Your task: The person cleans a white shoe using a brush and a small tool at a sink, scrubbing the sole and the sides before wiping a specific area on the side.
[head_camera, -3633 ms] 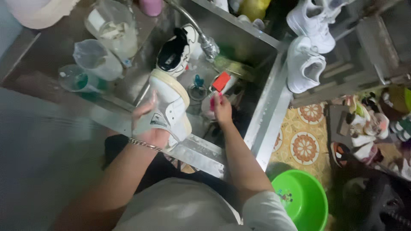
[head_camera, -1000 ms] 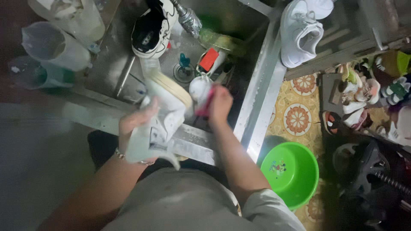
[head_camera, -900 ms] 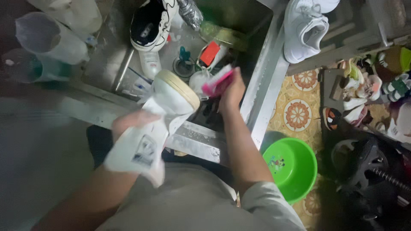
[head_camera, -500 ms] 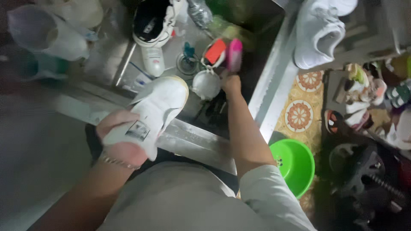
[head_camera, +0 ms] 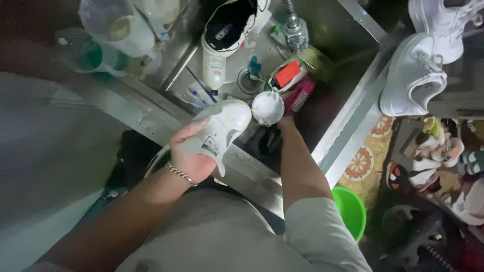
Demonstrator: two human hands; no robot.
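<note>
Pink brush (head_camera: 299, 94) now down in sink (head_camera: 348, 118); right hand (head_camera: 283, 121) mostly hidden, grip unclear; left hand (head_camera: 189, 153) fingers wrapped round white sneaker (head_camera: 219, 128).

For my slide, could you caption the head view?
Left hand holds a white sneaker over a steel sink; pink brush inside.

The right hand (head_camera: 282, 120) is mostly hidden behind the round white bowl (head_camera: 267, 108), so I cannot tell what its fingers grip. The left hand (head_camera: 190, 153) covers the heel of the white sneaker (head_camera: 218, 131). The black-lined shoe (head_camera: 229, 22) in the steel sink (head_camera: 348, 123) is cut off by the top edge, as is one white sneaker on the ledge (head_camera: 443, 20). The green basin (head_camera: 351, 210) sits half behind the right sleeve (head_camera: 322, 236). The heap of shoes on the floor (head_camera: 448, 161) is too dark and blurred to sort out.
</note>
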